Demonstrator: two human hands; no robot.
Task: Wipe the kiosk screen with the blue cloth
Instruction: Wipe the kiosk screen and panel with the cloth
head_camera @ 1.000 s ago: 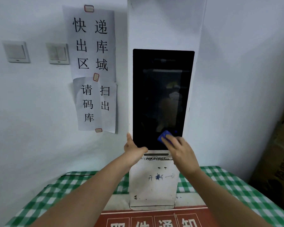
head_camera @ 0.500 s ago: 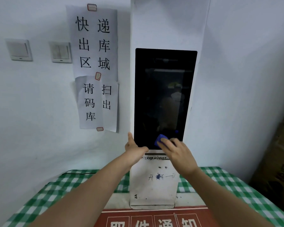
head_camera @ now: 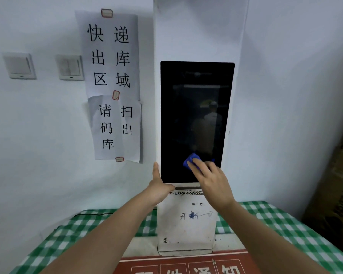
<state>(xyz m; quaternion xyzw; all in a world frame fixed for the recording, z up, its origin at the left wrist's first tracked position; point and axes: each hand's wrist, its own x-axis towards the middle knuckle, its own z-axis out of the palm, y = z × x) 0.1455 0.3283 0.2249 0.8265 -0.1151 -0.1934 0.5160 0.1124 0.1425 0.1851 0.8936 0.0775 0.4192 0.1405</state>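
Observation:
A tall white kiosk [head_camera: 186,224] stands on the table with a black, dark screen [head_camera: 194,115] in its upper half. My right hand [head_camera: 212,178] presses a small blue cloth [head_camera: 190,161] flat against the lower middle of the screen, and my fingers cover most of the cloth. At the screen's lower left corner my left hand [head_camera: 158,186] grips the kiosk's edge, thumb up along the side.
Paper notices [head_camera: 111,84] and two wall switches [head_camera: 69,67] are on the wall to the left. A green checked tablecloth [head_camera: 275,224] covers the table, a red sign [head_camera: 186,264] lies in front, and cardboard boxes [head_camera: 337,194] stand at the right.
My right hand has slid the blue cloth leftwards along the bottom of the screen. My left hand has kept its hold on the kiosk.

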